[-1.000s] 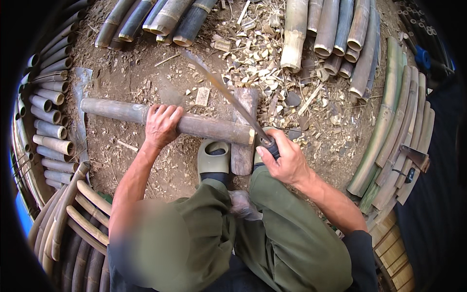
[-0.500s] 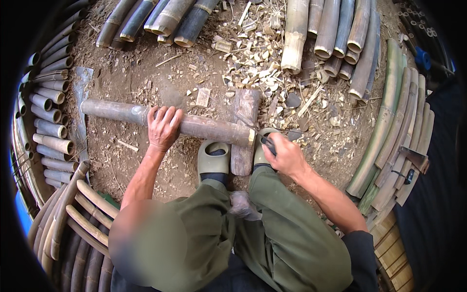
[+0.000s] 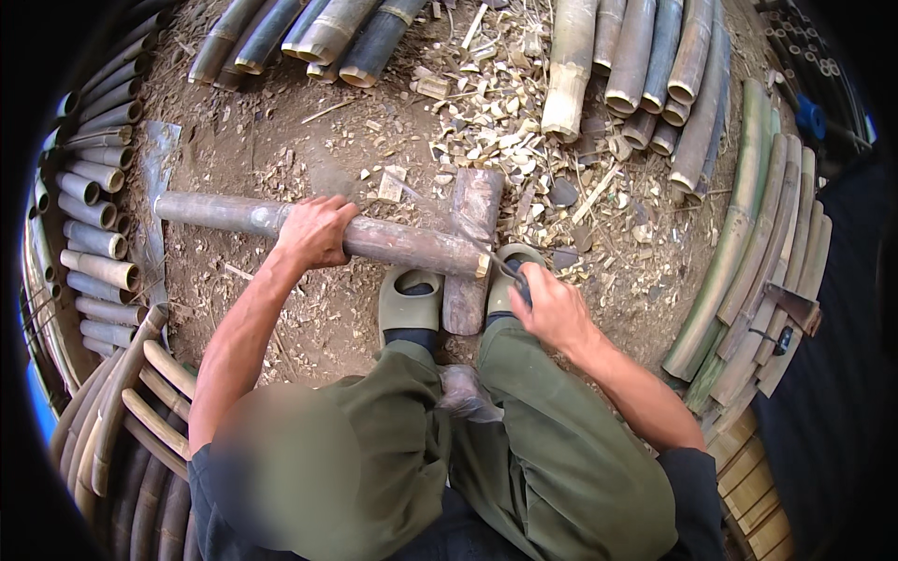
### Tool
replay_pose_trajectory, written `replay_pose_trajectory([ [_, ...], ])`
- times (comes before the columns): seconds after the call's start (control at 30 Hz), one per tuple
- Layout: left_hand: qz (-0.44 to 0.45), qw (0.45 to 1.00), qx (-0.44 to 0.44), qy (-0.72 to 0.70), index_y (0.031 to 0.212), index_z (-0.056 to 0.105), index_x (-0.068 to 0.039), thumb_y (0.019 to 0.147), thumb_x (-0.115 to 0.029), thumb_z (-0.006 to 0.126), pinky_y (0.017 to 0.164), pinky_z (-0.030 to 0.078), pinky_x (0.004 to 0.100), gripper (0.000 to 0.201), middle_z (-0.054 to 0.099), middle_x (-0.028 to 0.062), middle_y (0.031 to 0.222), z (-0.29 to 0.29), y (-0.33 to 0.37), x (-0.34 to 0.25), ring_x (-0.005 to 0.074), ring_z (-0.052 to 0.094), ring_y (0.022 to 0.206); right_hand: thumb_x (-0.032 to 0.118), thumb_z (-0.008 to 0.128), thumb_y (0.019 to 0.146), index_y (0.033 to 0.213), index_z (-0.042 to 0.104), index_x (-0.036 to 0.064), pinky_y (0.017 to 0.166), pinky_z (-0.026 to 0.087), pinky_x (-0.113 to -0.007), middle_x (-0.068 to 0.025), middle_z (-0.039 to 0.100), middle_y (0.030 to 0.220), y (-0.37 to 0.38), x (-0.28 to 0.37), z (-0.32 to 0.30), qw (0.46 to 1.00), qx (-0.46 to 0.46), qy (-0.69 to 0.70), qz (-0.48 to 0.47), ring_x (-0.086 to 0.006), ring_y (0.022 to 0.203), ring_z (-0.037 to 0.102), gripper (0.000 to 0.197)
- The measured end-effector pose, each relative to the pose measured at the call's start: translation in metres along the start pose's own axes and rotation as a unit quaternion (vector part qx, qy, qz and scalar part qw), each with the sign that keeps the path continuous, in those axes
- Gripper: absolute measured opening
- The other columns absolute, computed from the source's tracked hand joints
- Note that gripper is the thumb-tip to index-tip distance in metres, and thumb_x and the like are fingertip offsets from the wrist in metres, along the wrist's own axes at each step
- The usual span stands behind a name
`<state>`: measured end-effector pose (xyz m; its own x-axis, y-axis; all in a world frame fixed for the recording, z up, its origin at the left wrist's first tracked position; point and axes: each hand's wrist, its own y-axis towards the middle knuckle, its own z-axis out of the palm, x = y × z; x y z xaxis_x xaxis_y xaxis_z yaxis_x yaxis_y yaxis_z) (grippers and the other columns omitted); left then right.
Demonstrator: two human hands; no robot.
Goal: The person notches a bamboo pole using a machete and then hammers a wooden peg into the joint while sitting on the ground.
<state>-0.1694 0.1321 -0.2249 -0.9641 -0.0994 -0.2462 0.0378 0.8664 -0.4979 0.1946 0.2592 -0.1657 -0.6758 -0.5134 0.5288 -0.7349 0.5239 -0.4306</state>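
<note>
A brown bamboo pole (image 3: 412,245) lies crosswise in front of me, its right part resting on a short log (image 3: 475,201). My left hand (image 3: 318,231) wraps over the pole near its middle, fingers curled around the far side. At the pole's right end, my right hand (image 3: 552,304) grips a dark-handled tool (image 3: 512,274). A thin dark shaft or blade runs from the handle toward the pole's cut end, but its exact shape cannot be made out. My feet, in olive clogs (image 3: 410,304), stand on either side of the log.
Bamboo poles lie at the far left (image 3: 327,33) and far right (image 3: 645,65). Pale chips (image 3: 496,126) litter the dirt ground. Stacked bamboo (image 3: 94,234) lines the left side. Split strips (image 3: 748,243) lie at the right, with a hatchet-like blade (image 3: 792,307) on them.
My left hand has rolled over the pole, its knuckles now turned away and its elbow farther left. My right hand has shifted slightly nearer to me with the tool, and the pole looks turned.
</note>
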Motion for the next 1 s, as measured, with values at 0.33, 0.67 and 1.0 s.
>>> replay_pose_trajectory([
  [0.33,-0.02,0.998,-0.049,0.016,0.111,0.061,-0.012,0.065,-0.016,0.078,0.095,0.049,0.0438,0.049,0.067,0.0071,0.104,0.018,-0.012,0.0,0.0263,0.064,0.103,0.024,0.066,0.094,0.11,0.053,-0.0039,0.055,0.055,-0.043,-0.0253,0.066,0.079,0.003,0.033,-0.009,0.981,-0.112,0.098,-0.122,-0.0386,0.069,0.071,0.034],
  [0.67,-0.021,0.997,-0.065,0.021,0.106,0.06,-0.012,0.069,-0.011,0.072,0.092,0.048,0.0456,0.039,0.065,0.0065,0.099,0.019,-0.014,-0.001,0.0266,0.064,0.102,0.025,0.065,0.095,0.109,0.052,-0.0013,0.058,0.055,-0.046,-0.0258,0.066,0.078,0.007,0.053,-0.02,0.949,-0.181,0.186,-0.181,-0.0408,0.071,0.07,0.032],
  [1.0,-0.026,0.996,-0.087,0.028,0.113,0.06,-0.012,0.067,-0.009,0.074,0.093,0.047,0.0437,0.049,0.064,0.0048,0.099,0.027,-0.017,-0.005,0.024,0.063,0.102,0.029,0.063,0.097,0.114,0.055,-0.0029,0.062,0.057,-0.047,-0.0248,0.067,0.082,0.004,0.051,-0.026,0.97,-0.141,0.157,-0.125,-0.0446,0.072,0.069,0.037],
])
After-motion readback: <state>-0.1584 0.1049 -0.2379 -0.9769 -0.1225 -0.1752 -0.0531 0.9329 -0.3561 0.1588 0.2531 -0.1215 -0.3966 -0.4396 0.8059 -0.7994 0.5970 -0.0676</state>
